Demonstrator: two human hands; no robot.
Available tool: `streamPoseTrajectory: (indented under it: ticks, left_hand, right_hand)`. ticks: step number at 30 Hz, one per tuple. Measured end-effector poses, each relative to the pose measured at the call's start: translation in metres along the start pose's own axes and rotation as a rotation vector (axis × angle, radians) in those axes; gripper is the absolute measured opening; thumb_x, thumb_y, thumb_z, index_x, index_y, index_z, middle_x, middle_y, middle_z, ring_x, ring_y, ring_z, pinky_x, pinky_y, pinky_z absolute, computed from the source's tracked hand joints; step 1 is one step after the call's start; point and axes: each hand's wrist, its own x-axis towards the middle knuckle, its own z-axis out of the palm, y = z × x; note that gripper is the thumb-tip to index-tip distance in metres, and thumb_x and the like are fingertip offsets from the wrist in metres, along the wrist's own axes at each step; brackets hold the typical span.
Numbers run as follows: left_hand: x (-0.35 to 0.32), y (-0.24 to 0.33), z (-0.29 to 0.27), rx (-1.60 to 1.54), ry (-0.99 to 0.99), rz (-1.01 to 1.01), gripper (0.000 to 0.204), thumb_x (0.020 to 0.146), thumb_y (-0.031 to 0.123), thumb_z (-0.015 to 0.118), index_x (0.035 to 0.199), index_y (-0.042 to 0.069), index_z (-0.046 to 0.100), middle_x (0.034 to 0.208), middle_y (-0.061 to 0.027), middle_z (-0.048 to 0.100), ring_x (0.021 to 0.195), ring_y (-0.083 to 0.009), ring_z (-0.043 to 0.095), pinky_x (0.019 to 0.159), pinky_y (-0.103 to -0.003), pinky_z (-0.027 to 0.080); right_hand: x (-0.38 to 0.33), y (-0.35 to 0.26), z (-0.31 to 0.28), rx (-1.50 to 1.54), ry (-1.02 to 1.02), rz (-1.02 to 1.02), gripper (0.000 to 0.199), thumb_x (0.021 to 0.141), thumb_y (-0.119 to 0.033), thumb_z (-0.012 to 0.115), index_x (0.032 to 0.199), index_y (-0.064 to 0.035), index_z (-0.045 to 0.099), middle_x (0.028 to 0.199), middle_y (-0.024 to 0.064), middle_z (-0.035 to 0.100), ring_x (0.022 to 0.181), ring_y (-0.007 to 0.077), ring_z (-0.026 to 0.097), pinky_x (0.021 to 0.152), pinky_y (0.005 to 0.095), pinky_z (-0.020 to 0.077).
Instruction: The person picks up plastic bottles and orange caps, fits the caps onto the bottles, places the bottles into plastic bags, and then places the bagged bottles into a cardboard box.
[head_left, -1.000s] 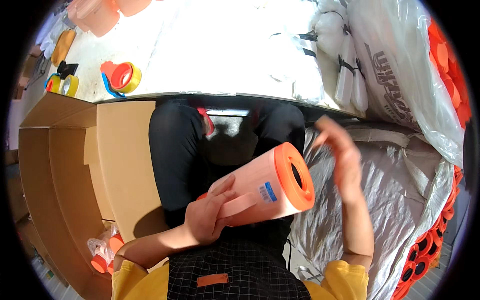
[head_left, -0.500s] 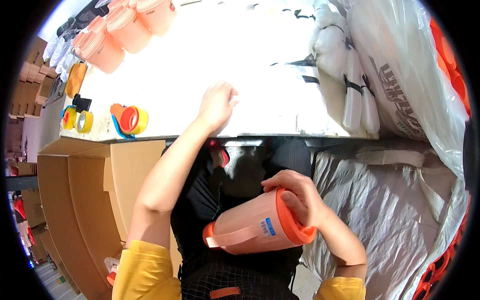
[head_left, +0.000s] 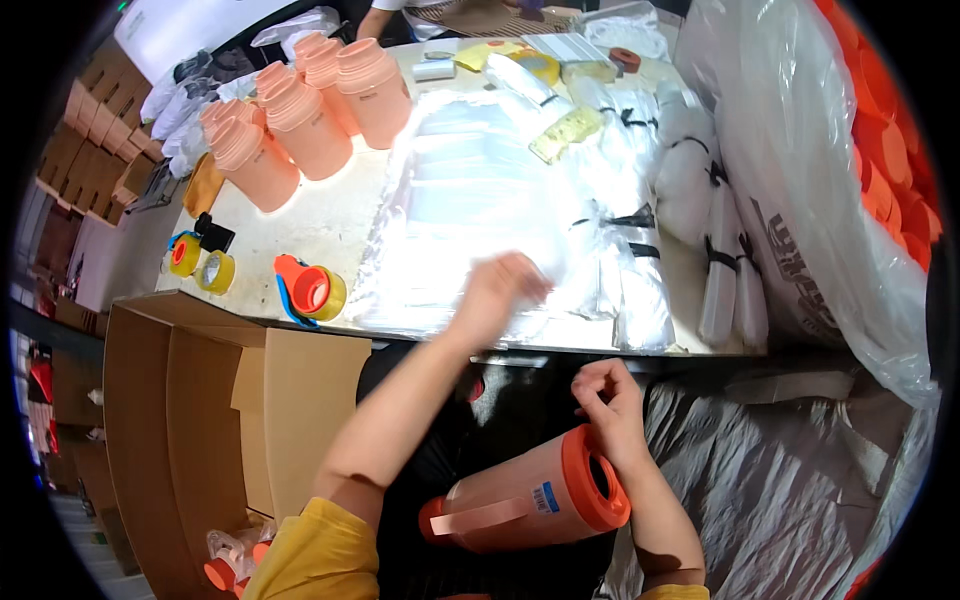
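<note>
Here, a smooth, cylindrical plastic pitcher [head_left: 510, 485] lies just below the right hand's [head_left: 612, 412] curled-in fingers; left hand [head_left: 497, 300] blurred, grip unclear.

Ahead of your left hand [head_left: 495, 300], the flat plastic sheets [head_left: 460, 190] lie low — you have room to pass over them. Leftward, the tape roll [head_left: 337, 298] sits near the edge of the table [head_left: 265, 250], with stacked cups [head_left: 315, 140] standing farther off. Beyond your right hand [head_left: 612, 400], that edge and bundled bags [head_left: 640, 260] obstruct; toward you, the jug [head_left: 520, 490] crowds your forearm.
</note>
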Motion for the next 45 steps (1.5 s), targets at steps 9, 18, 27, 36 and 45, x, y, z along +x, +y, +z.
streamPoseTrajectory:
  ticks: [9, 18, 27, 36, 45]
  left_hand:
    - [-0.11, 0.015, 0.055, 0.282, -0.112, -0.029, 0.006, 0.094, 0.005, 0.067, 0.096, 0.0, 0.068, 0.082, -0.0034, 0.065, 0.08, -0.0121, 0.061, 0.074, -0.028, 0.051]
    - [-0.117, 0.012, 0.054, 0.021, -0.129, 0.158, 0.023, 0.104, 0.011, 0.052, 0.095, -0.004, 0.068, 0.092, -0.0072, 0.07, 0.089, -0.014, 0.066, 0.089, -0.029, 0.054]
    - [-0.134, 0.061, 0.018, -0.557, -0.24, -0.432, 0.014, 0.103, 0.016, 0.055, 0.094, 0.007, 0.06, 0.079, -0.0004, 0.056, 0.071, -0.0099, 0.054, 0.064, -0.028, 0.048]
    - [-0.2, 0.064, 0.024, 0.325, -0.236, 0.038, 0.029, 0.087, -0.001, 0.068, 0.115, 0.006, 0.066, 0.099, -0.0063, 0.058, 0.086, -0.0171, 0.063, 0.073, -0.031, 0.052]
    - [-0.326, 0.086, 0.006, 0.898, 0.271, 0.623, 0.077, 0.072, 0.035, 0.089, 0.129, -0.002, 0.053, 0.097, -0.0124, 0.058, 0.079, -0.0304, 0.06, 0.065, -0.04, 0.052]
  right_hand:
    - [-0.006, 0.001, -0.001, -0.06, -0.043, -0.141, 0.012, 0.09, -0.004, 0.072, 0.102, -0.0001, 0.07, 0.09, 0.0015, 0.07, 0.082, 0.0093, 0.063, 0.075, 0.0256, 0.0519]
    - [-0.016, -0.012, 0.001, 0.082, 0.025, -0.147, 0.016, 0.086, -0.006, 0.075, 0.1, 0.0024, 0.073, 0.087, 0.0014, 0.071, 0.077, 0.0125, 0.063, 0.071, 0.0282, 0.0515]
    - [-0.015, 0.01, -0.076, 0.73, 0.488, -0.009, 0.017, 0.095, -0.003, 0.059, 0.08, -0.0093, 0.058, 0.075, 0.0019, 0.064, 0.06, 0.0134, 0.059, 0.06, 0.0268, 0.0523]
    - [-0.096, 0.083, -0.01, 0.44, 0.894, -0.34, 0.014, 0.099, -0.017, 0.057, 0.108, -0.0072, 0.06, 0.088, 0.0023, 0.059, 0.073, 0.0137, 0.055, 0.065, 0.0295, 0.0478]
    - [-0.137, 0.009, 0.07, -0.81, -0.088, -0.865, 0.026, 0.096, -0.018, 0.059, 0.116, -0.003, 0.066, 0.1, 0.0117, 0.067, 0.086, 0.0254, 0.066, 0.074, 0.0366, 0.0539]
